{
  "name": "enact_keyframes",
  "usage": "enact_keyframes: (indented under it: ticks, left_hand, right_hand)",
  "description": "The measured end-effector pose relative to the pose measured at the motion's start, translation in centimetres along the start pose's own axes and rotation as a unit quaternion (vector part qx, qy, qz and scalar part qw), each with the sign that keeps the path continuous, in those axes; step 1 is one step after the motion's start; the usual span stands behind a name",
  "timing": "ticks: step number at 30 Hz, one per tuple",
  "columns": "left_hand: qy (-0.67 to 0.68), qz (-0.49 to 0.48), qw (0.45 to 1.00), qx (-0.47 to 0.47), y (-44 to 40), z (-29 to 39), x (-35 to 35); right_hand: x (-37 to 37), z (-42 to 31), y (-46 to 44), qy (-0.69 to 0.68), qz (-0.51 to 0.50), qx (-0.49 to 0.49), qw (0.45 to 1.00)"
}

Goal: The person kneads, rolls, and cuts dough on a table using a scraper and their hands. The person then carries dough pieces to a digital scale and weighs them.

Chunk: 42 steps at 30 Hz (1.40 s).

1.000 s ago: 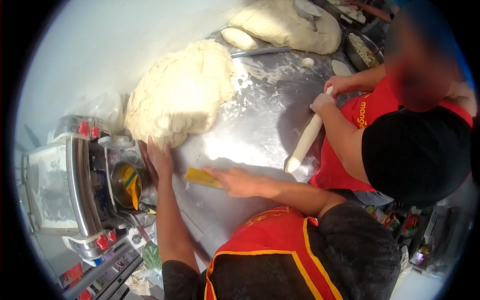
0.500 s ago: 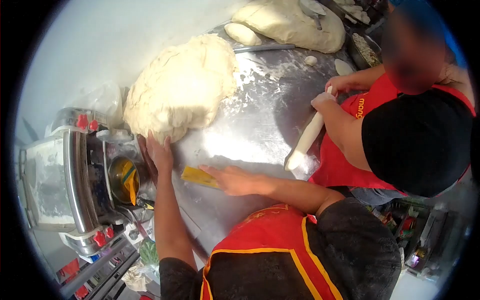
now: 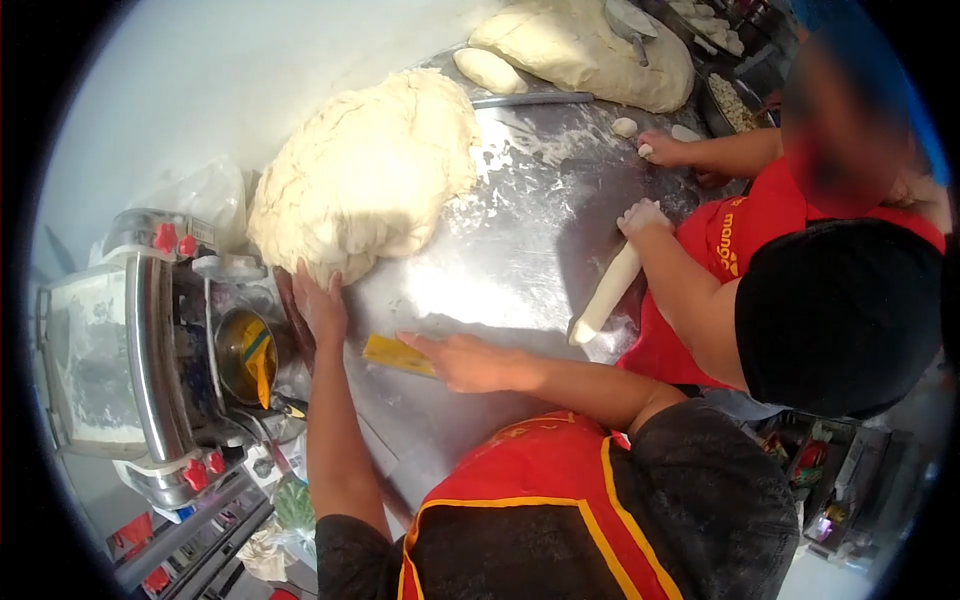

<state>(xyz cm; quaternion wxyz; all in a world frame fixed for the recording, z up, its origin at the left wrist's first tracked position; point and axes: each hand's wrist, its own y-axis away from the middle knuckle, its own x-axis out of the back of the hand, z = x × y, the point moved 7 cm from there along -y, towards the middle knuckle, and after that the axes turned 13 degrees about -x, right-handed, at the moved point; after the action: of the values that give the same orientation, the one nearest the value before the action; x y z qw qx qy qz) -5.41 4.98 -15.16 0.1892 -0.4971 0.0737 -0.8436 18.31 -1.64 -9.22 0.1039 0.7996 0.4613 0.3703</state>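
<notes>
A big mound of pale dough [image 3: 365, 170] lies on the metal table at the upper left. My left hand [image 3: 320, 302] rests against its lower edge, fingers stretched out on the dough. In my right hand [image 3: 470, 360] is a yellow dough scraper [image 3: 395, 354], held low over the table with its blade pointing left toward my left hand. The grip's underside is hidden by the hand.
At right a co-worker's hand [image 3: 645, 216] holds a dough roll [image 3: 607, 292]; the other hand [image 3: 663, 149] pinches a small dough piece. Another dough mass [image 3: 590, 50] lies behind a metal bar [image 3: 532, 99]. A roller machine [image 3: 150, 350] and metal bowl [image 3: 240, 350] stand left.
The co-worker's far hand has left the roll and moved up and away with a small piece of dough. My hands and the scraper stay nearly where they were.
</notes>
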Motion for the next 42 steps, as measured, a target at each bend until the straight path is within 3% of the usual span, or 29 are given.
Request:
enact_keyframes:
  ticks: [5,17,20,23,25,29,32,42]
  left_hand:
    - [-0.017,0.013,0.999,-0.028,0.1,0.0,0.0]
    - [-0.055,-0.051,0.997,0.031,-0.5,0.1,0.6]
    - [0.079,0.068,0.994,0.012,-0.6,0.2,2.0]
    - [0.04,-0.028,0.999,0.009,-0.9,-1.2,0.2]
    - [0.022,-0.022,0.999,-0.005,-1.2,0.4,0.9]
    - [-0.039,-0.034,0.998,-0.029,-2.1,1.6,1.0]
    - [-0.041,-0.059,0.997,0.016,-2.2,2.5,1.1]
    - [-0.039,-0.008,0.998,-0.038,-1.4,0.8,-0.2]
  right_hand:
    - [-0.5,0.6,-0.3,0.014,0.01,0.004,1.0]
    - [-0.4,0.1,0.1,0.02,-0.014,-0.002,1.0]
    - [-0.7,0.9,-0.4,-0.022,0.013,0.026,0.999]
    - [-0.1,0.4,0.2,-0.018,0.005,0.01,1.0]
    - [0.0,0.4,0.0,-0.015,-0.023,-0.025,0.999]
    - [-1.0,1.5,-0.8,-0.009,0.012,0.015,1.0]
    - [-0.7,1.6,-0.6,-0.018,0.012,0.014,1.0]
    - [0.0,-0.8,0.4,0.074,0.009,0.009,0.997]
